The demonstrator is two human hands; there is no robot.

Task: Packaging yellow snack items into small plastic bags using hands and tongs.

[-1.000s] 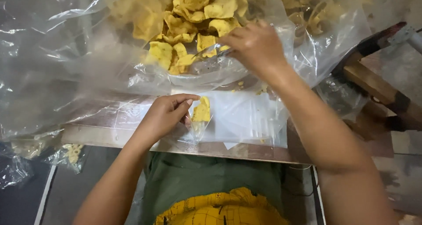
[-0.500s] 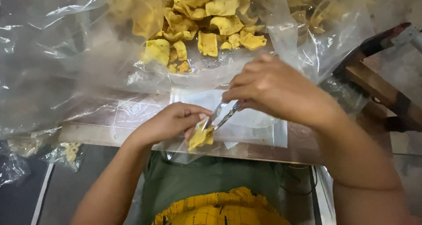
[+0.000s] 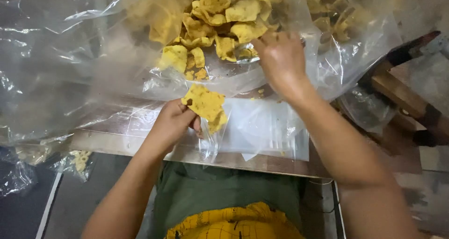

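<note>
My left hand (image 3: 172,124) pinches the mouth of a small clear plastic bag (image 3: 210,141) at the table's near edge, with yellow crackers (image 3: 204,102) sticking out of its top. My right hand (image 3: 280,61) reaches forward into a big clear plastic sack (image 3: 93,57), fingers curled down among the heap of yellow crackers (image 3: 220,19) inside. Whether those fingers hold a cracker is hidden by the back of the hand.
A stack of flat clear bags (image 3: 266,131) lies on the wooden table (image 3: 112,138) under my arms. Another small filled bag (image 3: 77,162) hangs off the left edge. A wooden frame (image 3: 404,99) stands at the right. My lap is below.
My right hand left the small bag and moved up into the cracker heap. The left hand raised the small bag, and crackers now stick out of its top.
</note>
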